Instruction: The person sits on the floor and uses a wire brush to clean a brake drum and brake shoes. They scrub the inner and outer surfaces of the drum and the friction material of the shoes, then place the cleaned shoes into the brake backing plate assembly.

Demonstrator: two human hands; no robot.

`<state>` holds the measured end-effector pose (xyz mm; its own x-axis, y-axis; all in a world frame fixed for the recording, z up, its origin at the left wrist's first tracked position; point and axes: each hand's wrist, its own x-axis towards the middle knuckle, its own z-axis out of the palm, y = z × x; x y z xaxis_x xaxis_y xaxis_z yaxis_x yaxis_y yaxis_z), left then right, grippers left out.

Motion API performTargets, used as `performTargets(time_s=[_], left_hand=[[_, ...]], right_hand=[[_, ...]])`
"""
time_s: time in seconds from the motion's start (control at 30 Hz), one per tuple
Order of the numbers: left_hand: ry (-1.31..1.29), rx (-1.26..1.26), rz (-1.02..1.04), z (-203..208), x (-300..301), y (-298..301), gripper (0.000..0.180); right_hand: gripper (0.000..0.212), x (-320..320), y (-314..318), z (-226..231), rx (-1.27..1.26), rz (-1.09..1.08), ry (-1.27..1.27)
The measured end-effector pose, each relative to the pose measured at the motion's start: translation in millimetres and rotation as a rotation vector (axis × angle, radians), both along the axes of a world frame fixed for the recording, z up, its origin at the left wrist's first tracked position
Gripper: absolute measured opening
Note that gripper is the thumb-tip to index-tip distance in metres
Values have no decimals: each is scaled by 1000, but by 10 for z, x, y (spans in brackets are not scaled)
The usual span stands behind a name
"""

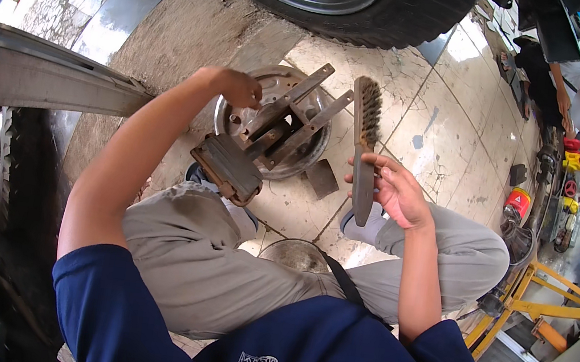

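Found open room over the tiled floor (454, 129) to the right of the wire brush (367, 111). Noted only a narrow gap between the brush and the bracket bars (311, 129) on the wheel rim (277, 84). Recorded far-side access blocked by the large tyre (414, 14), left-side access by the metal beam (47, 79). Observed near-left approach obstructed by the dark rectangular block (230, 166), far-left approach by the left hand (240, 89).
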<state>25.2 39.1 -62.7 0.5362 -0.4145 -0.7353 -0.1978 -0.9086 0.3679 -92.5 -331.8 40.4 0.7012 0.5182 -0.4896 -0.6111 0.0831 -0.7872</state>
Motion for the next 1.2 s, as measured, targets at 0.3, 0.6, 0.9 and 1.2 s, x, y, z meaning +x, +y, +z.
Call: performTargets(time_s=[0.3,0.6,0.9,1.2], left_hand=[[-180,311,-46,230,140,330,54],[-176,328,-46,344,208,307,54],[-56,6,14,363,92,44,62],[-35,113,-77,177,53,12,61]], right_hand=[[57,-379,274,-762,-997,55,-778],[54,-525,459,-851,-773,83,-523],[62,-674,525,-820,-877,263,-847],[58,-566,479,-822,-873,248,-995]])
